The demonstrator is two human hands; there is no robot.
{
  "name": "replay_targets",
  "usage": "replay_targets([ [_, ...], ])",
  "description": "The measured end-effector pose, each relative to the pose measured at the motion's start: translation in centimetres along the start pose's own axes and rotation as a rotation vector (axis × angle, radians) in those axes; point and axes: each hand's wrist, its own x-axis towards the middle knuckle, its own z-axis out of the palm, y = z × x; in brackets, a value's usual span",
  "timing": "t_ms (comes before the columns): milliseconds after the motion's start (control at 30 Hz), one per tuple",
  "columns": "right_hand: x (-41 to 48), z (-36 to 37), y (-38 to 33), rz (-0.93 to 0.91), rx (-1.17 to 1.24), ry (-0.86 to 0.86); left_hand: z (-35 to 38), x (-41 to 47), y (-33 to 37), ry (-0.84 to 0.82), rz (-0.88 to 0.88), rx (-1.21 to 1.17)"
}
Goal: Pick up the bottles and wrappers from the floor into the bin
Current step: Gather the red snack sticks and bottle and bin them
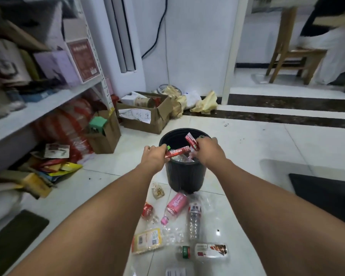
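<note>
A black bin (184, 176) stands on the white tile floor with clear plastic inside. Over its rim my left hand (154, 158) grips a long red wrapper (177, 152). My right hand (206, 151) pinches a second red wrapper (191, 141) above the bin's mouth. On the floor in front of the bin lie a pink-labelled bottle (175, 204), a clear bottle (194, 220), a red-labelled bottle (147, 211), a green-capped bottle (184, 251), a yellow wrapper (147, 241) and a clear pack with a dark label (211, 251).
A white shelf rack (48, 104) with boxes fills the left side, with paper clutter (48, 166) under it. Cardboard boxes (145, 114) and crumpled yellow paper (206, 105) lie behind the bin. A wooden chair (291, 48) stands far right. Dark mats (325, 194) lie at both sides.
</note>
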Motion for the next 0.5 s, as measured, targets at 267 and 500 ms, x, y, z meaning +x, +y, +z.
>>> replay_targets([
  [267, 3.6, 2.4, 1.1, 0.065, 0.11, -0.027, 1.7, 2.8, 0.4, 0.022, 0.016, -0.073],
  [500, 9.4, 2.9, 3.1, 0.156, 0.236, 0.046, 2.5, 9.3, -1.3, 0.039, -0.013, -0.096],
])
